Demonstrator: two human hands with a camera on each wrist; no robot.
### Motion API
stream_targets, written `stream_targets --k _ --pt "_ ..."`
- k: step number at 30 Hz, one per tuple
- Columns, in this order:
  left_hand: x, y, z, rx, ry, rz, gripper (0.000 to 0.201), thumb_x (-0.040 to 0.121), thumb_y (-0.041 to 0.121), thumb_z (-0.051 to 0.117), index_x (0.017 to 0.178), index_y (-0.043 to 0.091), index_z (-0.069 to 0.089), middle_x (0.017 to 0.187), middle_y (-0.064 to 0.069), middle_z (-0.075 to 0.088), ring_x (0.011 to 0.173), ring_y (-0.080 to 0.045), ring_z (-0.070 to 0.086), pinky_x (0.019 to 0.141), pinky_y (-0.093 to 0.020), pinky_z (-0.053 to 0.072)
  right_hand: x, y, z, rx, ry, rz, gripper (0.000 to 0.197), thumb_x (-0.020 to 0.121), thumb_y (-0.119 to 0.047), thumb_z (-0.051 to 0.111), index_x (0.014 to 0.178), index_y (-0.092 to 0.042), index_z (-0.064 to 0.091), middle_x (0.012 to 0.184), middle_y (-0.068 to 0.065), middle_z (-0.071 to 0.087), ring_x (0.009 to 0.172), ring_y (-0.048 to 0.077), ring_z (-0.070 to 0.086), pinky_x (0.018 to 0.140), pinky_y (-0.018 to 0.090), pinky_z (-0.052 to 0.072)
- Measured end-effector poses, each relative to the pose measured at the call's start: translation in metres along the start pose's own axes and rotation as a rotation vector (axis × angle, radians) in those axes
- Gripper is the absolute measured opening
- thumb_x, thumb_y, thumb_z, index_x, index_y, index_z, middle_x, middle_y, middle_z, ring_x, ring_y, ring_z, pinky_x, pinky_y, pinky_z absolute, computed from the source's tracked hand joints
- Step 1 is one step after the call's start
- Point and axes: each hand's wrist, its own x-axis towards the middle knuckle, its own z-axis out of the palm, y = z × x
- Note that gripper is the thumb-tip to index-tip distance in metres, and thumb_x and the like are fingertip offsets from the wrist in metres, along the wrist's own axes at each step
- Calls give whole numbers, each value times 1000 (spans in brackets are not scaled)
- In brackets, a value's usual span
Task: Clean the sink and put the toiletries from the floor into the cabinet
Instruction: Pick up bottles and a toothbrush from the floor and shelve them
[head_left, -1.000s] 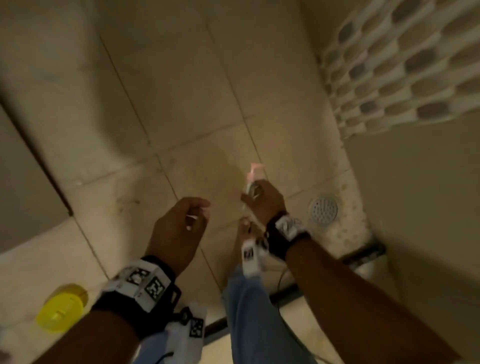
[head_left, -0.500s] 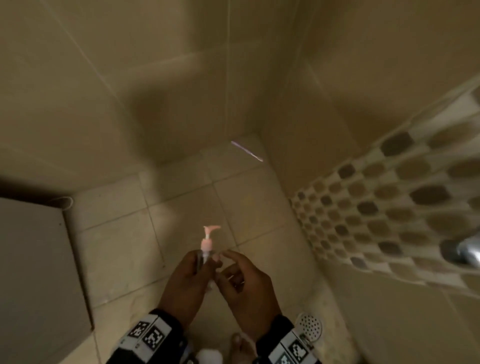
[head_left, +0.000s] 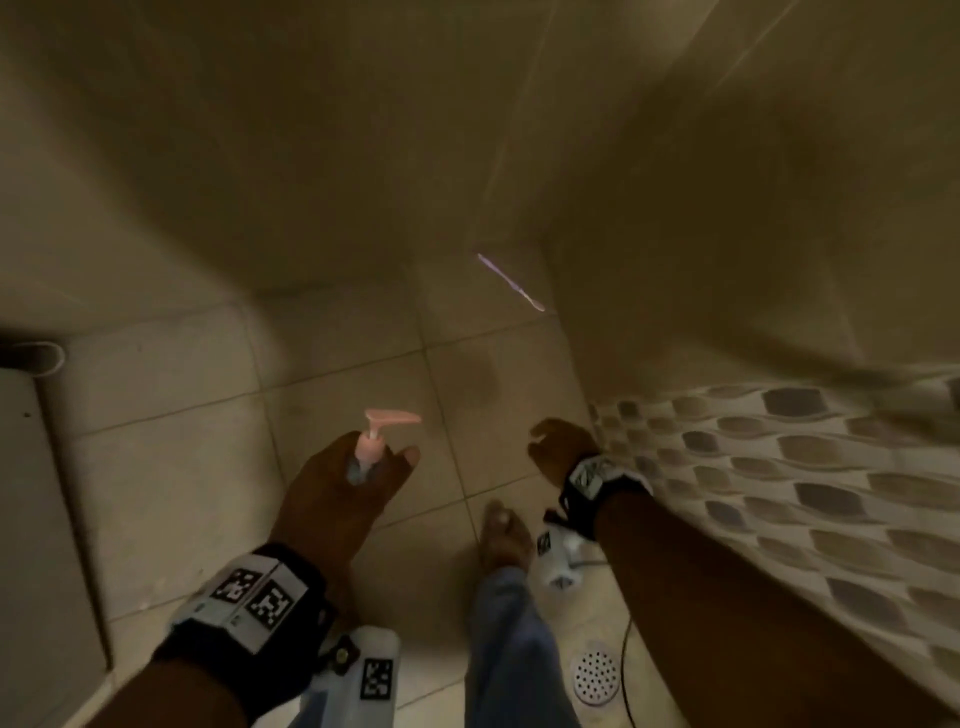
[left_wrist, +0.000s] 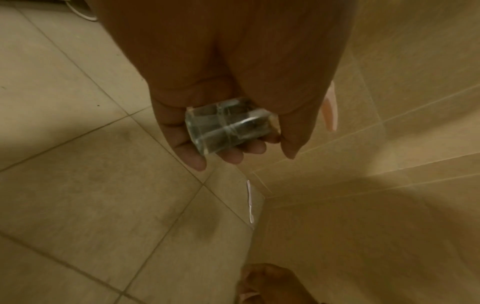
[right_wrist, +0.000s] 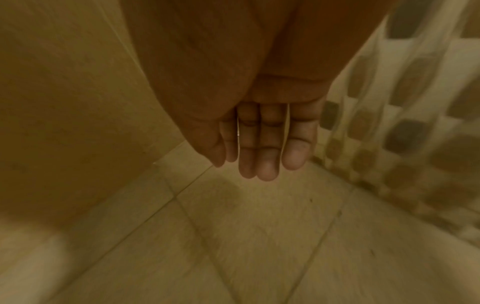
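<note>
Pump bottle upright in my left hand, above the floor tiles.

My left hand (head_left: 343, 493) curls round the clear pump bottle (left_wrist: 228, 125), long axis vertical, pink nozzle (head_left: 393, 417) pointing right; my right hand (head_left: 563, 449) hangs loose, fingers relaxed, holding nothing.

No readable text, brand, number or sign is found in any view. Only black-and-white square code markers are seen, printed on the band (head_left: 253, 597) worn at the left wrist, on the band (head_left: 592, 475) at the right wrist, and on a white tag (head_left: 376, 678) below the left wrist; no letters or digits can be made out on them.
</note>
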Motion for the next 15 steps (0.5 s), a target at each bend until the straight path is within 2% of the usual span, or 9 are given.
stream_targets --k 2,3,4,8,10,13,15 --pt "20 -10 2 -13 46 -18 54 71 57 80 81 8 61 79 -21 66 73 -34 66 77 -58 58 55 4 -16 -71 27 8 40 97 -25 58 134 -12 55 144 13 52 128 32 52 101 33 44" --pt "30 -17 4 -5 66 -22 51 73 54 79 82 7 62 79 -21 66 72 -33 66 78 -56 58 78 3 -26 -99 42 3 43 97 -25 59 138 -11 52 146 13 50 130 32 51 103 34 43" --pt "39 -24 7 19 74 -28 49 73 55 77 83 9 63 78 -17 68 73 -32 67 78 -54 59 101 1 -36 -132 59 -8 46 97 -25 58 140 -11 50 147 13 49 132 33 49 105 35 43" --pt "69 -62 27 76 76 -33 58 66 78 67 84 23 66 76 -3 71 74 -28 69 76 -52 59 186 -15 -60 -291 109 -89 52 100 -30 53 148 -13 42 155 11 39 140 31 40 113 37 36" --pt "81 -80 45 89 80 -24 46 70 72 67 84 28 67 77 3 71 73 -18 69 73 -41 58 223 -27 -65 -316 145 -117 57 99 -29 55 151 -10 36 156 13 36 141 31 39 112 36 36" --pt "90 -97 71 78 83 4 23 75 54 71 88 36 67 79 15 71 77 2 66 64 -12 49 271 -46 -61 -333 210 -158 69 97 -27 59 154 -8 26 155 14 36 140 32 40 111 36 37" --pt "95 -109 86 64 58 15 25 76 53 69 94 36 68 82 16 71 83 9 64 64 -8 49 296 -54 -52 -323 264 -159 69 95 -23 60 153 -8 25 152 15 39 136 34 43 109 39 41"
